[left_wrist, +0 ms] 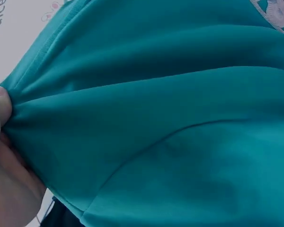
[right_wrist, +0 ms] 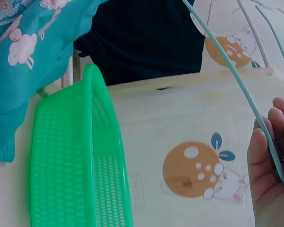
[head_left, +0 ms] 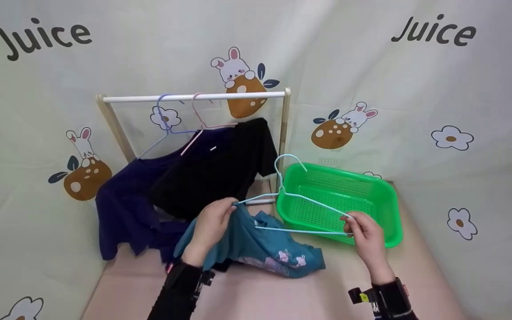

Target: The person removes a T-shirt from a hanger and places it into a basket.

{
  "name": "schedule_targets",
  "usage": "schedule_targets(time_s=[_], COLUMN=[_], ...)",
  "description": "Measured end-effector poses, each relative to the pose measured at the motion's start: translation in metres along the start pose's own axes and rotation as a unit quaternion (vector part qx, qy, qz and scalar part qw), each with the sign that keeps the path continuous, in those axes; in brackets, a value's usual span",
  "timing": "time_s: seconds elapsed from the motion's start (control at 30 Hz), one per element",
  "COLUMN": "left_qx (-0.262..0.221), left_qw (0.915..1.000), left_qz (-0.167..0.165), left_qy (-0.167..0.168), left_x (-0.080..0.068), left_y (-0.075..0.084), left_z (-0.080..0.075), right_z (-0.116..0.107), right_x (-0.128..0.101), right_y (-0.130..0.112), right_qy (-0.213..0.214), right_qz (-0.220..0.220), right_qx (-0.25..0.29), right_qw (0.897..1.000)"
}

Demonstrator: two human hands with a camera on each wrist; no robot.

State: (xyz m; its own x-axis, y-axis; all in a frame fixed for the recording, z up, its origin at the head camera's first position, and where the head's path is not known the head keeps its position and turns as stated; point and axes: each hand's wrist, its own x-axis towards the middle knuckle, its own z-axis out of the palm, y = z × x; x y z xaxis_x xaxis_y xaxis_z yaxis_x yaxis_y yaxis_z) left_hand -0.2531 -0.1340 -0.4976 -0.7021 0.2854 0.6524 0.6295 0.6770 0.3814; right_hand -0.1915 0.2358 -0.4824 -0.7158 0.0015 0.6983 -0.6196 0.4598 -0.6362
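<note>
The shirt point(head_left: 256, 244) is pinched by the left hand point(head_left: 209, 226), the hanger point(head_left: 298, 209) by the right hand point(head_left: 365, 235); the collar should be held taut.

Only readable text here is the word "Juice" — printed in dark letters on the pale backdrop cloth point(head_left: 371, 66), once at the top left and once at the top right in the head view. The left wrist view catches a bit of the same word at its left edge. Everything else on it is bunnies and flowers — no labels, no numbers.
</note>
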Motion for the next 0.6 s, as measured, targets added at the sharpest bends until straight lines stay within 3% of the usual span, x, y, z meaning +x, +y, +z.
schedule_targets(time_s=[0.17,0.37,0.5,0.6], left_qx=[-0.007,-0.018,-0.021,-0.021], left_qw=[0.9997,0.998,0.9956,0.9943], left_qz=[-0.022,-0.06,-0.089,-0.1], left_qy=[-0.005,-0.005,-0.018,-0.031], left_x=[-0.01,-0.024,-0.034,-0.041], left_y=[-0.005,-0.014,-0.019,-0.019], left_z=[0.003,0.006,0.011,0.015], right_z=[-0.022,-0.047,-0.055,-0.056], right_x=[-0.002,-0.005,-0.005,-0.007], right_y=[0.009,0.014,0.014,0.016], right_qy=[0.004,0.024,0.046,0.054], right_qz=[0.013,0.064,0.09,0.085], right_qx=[0.022,0.014,0.019,0.022], right_qw=[1.0,0.998,0.995,0.995])
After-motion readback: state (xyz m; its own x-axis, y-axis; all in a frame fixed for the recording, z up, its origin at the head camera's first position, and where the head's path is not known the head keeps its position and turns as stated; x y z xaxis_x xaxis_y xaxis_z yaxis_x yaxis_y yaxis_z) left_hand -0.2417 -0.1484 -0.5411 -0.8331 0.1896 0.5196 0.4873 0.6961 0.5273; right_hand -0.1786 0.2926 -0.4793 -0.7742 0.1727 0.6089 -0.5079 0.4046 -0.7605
